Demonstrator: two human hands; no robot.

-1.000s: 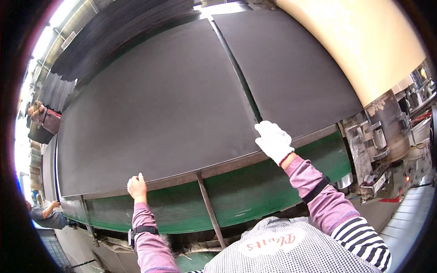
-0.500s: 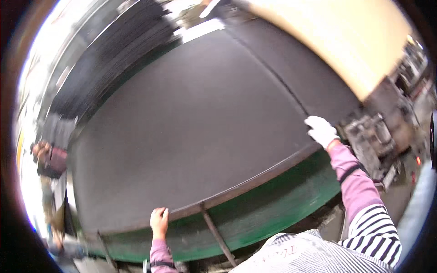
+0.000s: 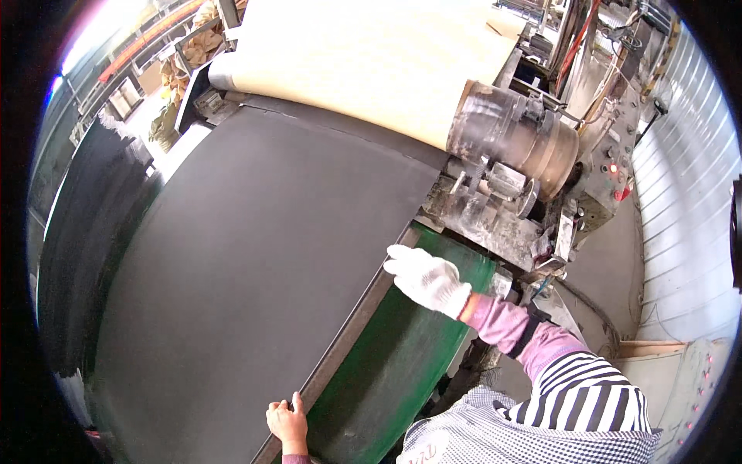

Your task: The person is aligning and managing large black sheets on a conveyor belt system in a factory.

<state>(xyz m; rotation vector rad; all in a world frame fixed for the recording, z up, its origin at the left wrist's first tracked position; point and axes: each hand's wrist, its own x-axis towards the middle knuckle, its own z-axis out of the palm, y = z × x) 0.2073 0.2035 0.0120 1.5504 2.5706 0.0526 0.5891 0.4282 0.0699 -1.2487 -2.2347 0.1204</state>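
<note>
A wide dark grey sheet [image 3: 255, 255] lies over a green belt [image 3: 386, 363], with a brownish strip [image 3: 340, 332] along its near edge. At the lower end of that strip, my bare left hand [image 3: 287, 421] has its fingers curled on the sheet's edge and its thumb raised. My right hand [image 3: 427, 280], in a white knitted glove, reaches over the green belt. Its fingers are stretched out, their tips touching or just above the strip near the far end. Nothing shows in the gloved hand, though its palm side is hidden.
Beyond the sheet stands a large roller [image 3: 510, 131] with pale yellow material [image 3: 348, 62] running from it. Grimy machine parts [image 3: 495, 209] lie right of my gloved hand. A control box [image 3: 607, 174] with a red light stands farther right. Black stacked material [image 3: 77, 232] is at the left.
My view has turned right, bringing the roller and control box into sight. My right hand has left the dark line across the sheet for the edge strip. My left hand remains at the edge.
</note>
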